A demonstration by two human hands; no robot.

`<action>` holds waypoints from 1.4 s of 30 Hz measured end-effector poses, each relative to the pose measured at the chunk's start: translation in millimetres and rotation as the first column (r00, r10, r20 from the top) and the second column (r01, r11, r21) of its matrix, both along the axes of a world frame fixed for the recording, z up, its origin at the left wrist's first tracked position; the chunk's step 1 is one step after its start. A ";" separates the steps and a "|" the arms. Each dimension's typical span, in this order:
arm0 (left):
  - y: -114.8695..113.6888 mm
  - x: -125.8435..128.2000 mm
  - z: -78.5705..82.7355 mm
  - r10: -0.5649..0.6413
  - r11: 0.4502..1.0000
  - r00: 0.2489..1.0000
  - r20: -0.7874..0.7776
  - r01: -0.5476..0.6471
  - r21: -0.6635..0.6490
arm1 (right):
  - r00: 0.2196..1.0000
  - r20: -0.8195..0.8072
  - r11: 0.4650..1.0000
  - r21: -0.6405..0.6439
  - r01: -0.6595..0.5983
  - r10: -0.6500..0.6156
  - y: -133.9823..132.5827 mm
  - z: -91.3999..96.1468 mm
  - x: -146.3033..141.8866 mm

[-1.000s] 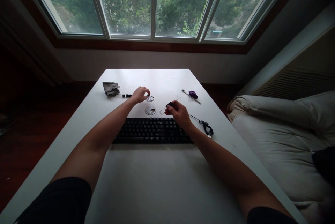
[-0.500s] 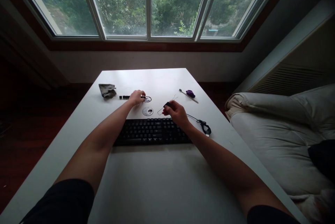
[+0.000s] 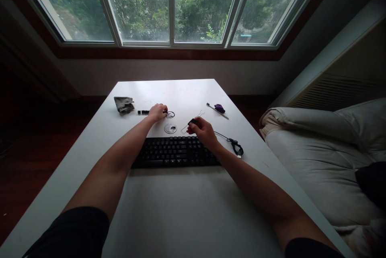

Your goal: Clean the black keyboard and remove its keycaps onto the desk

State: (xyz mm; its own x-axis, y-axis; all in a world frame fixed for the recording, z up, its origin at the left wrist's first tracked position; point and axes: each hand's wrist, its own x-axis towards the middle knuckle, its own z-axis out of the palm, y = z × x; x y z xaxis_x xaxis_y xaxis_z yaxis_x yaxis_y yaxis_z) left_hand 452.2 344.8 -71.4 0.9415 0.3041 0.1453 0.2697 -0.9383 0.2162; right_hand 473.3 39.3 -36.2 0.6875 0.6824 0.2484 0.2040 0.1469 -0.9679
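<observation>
My left hand [image 3: 158, 112] reaches to the far side of the keyboard, fingers curled down beside a small round dish [image 3: 170, 115]. A dark bit shows at its fingertips, too small to make out. Left of that hand lies a row of small black keycaps [image 3: 142, 112], partly hidden by it. My right hand [image 3: 204, 130] hovers over the keyboard's far edge, pinching a small black keycap [image 3: 191, 121]. A thin bent wire tool [image 3: 183, 129] shows on both sides of these fingers; whether they grip it is unclear. Below both hands is the black keyboard [image 3: 169, 151].
On the white table [image 3: 187, 209] are a second round dish [image 3: 170, 128], a grey cloth [image 3: 124, 104], a thin brush [image 3: 217, 111], a purple crumpled item [image 3: 220, 108] and a coiled cable [image 3: 235, 146]. A pale sofa [image 3: 313, 161] stands at the right, below the window.
Both hands keep nearly the same place and grip. The right hand has shifted very slightly left; nothing else has visibly moved.
</observation>
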 end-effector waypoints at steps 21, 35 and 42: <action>3.8 -1.4 0.6 0.001 0.997 1.000 -0.026 -0.003 -0.080 | 0.999 -0.022 1.000 -0.002 -0.024 0.024 -0.4 -0.7 -2.2; 2.0 -7.6 3.0 0.010 0.994 1.000 -0.025 -0.012 -0.107 | 0.999 -0.036 1.000 -0.010 -0.027 0.026 -0.7 0.7 -4.6; -4.7 -14.8 12.9 -0.009 0.995 0.999 0.036 0.012 -0.095 | 0.999 -0.040 0.999 0.000 -0.035 0.035 0.6 -1.9 -5.0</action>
